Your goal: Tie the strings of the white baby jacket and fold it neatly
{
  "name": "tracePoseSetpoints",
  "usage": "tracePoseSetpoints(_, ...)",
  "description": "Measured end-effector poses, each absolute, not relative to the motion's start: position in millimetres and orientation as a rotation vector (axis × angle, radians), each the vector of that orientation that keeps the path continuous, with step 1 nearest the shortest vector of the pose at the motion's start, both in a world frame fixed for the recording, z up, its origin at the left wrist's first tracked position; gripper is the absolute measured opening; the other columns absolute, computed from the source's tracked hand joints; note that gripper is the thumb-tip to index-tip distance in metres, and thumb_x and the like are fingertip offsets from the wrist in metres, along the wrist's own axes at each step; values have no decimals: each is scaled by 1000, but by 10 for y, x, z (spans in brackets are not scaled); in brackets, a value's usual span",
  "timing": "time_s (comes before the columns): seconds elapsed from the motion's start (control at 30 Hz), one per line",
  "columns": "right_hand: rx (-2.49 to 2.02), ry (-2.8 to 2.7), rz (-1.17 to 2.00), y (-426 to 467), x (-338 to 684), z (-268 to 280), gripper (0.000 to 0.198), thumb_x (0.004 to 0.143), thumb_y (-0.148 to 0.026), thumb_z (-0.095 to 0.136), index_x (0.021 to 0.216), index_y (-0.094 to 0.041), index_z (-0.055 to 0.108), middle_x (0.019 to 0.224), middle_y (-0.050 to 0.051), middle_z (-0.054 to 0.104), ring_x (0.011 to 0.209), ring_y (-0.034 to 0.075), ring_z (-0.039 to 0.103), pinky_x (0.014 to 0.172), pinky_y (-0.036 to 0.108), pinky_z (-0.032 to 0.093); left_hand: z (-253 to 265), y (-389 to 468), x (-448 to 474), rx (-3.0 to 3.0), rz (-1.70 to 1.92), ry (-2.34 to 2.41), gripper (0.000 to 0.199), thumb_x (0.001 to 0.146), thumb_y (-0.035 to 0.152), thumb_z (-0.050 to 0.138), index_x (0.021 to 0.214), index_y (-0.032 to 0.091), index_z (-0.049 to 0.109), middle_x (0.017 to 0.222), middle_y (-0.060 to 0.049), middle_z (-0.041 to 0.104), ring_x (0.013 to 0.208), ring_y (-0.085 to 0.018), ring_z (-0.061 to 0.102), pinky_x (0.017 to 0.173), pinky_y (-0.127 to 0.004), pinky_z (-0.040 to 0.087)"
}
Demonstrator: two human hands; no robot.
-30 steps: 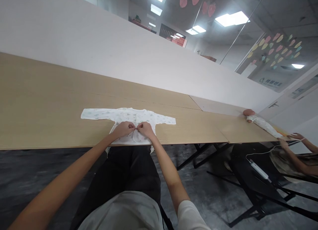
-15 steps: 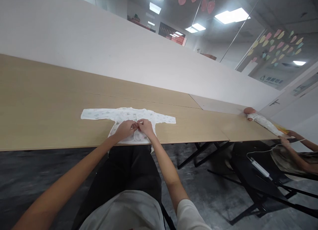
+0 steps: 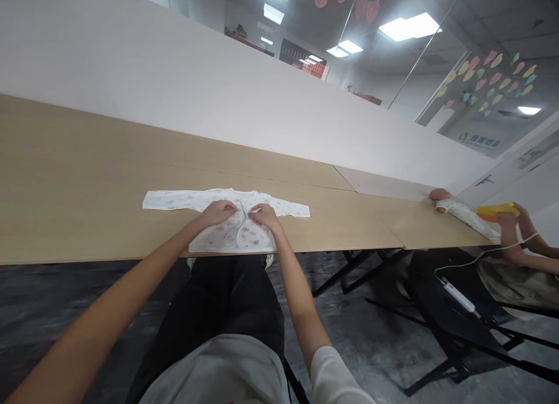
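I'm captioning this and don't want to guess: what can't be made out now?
All in the head view:
Garment beneath the left hand and right hand: covered by them.
Any fastenings: too small.
Co-worker: head cut off by right edge.
Sign lettering: small, blurred.

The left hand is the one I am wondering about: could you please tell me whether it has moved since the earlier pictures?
Yes. Judged against the near edge of the table, the left hand has moved farther from that edge.
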State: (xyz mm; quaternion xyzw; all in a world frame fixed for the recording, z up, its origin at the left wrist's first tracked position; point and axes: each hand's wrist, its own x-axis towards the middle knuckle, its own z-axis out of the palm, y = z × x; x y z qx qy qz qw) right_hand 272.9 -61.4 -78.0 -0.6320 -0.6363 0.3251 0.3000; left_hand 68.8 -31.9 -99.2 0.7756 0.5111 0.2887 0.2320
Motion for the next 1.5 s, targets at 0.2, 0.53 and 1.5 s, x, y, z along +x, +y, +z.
tracePoseSetpoints(0.2, -1884, -1724, 519, -120, 2302, -768, 21, 86, -35, 66, 79, -15, 71, 81, 10, 73, 82, 22, 70, 74, 28, 52, -981, 133, 988, 2075, 831, 1621, 26, 66, 25, 53, 76, 23, 77, 88, -7, 77, 89, -27, 70, 79, -31, 52)
tracePoseSetpoints(0.53, -1888, -1818, 252, -133, 2126, -957, 33, 92, -40, 60, 103, -11, 72, 114, 22, 68, 104, 29, 67, 84, 33, 54, -1272, 81, 1044, 1917, 1151, 1569, 51, 67, 17, 44, 108, 18, 73, 108, -8, 75, 104, -23, 67, 95, -32, 49)
tracePoseSetpoints(1.5, -1561, -1465, 593, -24, 2251, -1135, 26, 80, -5, 56, 94, -19, 73, 101, 4, 76, 99, 16, 69, 94, 25, 51, -1314, 110, 1037, 2083, 1016, 1624, 31, 84, 23, 48, 103, 16, 71, 105, -9, 74, 95, -22, 67, 86, -31, 49)
